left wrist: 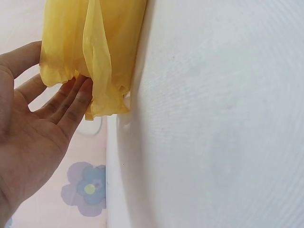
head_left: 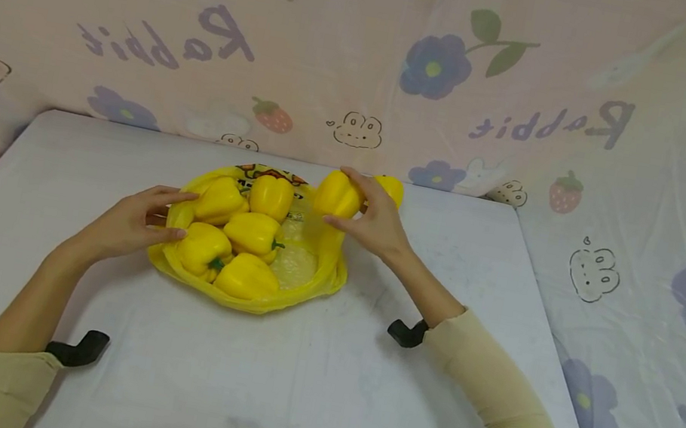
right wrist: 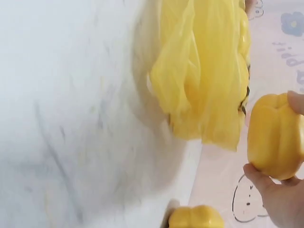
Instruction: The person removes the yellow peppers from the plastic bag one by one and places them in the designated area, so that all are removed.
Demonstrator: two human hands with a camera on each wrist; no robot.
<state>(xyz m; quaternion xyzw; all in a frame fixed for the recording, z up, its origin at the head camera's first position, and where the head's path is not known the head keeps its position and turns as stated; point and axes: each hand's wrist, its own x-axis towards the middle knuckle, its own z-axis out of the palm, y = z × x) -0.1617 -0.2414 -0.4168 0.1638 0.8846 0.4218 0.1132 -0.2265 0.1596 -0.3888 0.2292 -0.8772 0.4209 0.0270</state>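
A yellow plastic bag [head_left: 333, 267] lies spread open on the table, with several yellow bell peppers [head_left: 253, 234] inside. At the bag's left side, my left hand [head_left: 124, 221] holds its rim; in the left wrist view the fingers of that hand [left wrist: 40, 114] reach behind the hanging plastic. My right hand [head_left: 379, 220] grips another bell pepper [head_left: 338, 195] between thumb and fingers, over the bag's right rim. The right wrist view shows this pepper [right wrist: 274, 135] raised off the table, beside the bag [right wrist: 204, 71].
One more yellow pepper [head_left: 391, 189] sits on the white table [head_left: 311, 392] behind my right hand, near the back edge. A printed cloth [head_left: 346, 39] hangs behind and to the right. Black angled pieces [head_left: 78, 349] stick out at both wrists.
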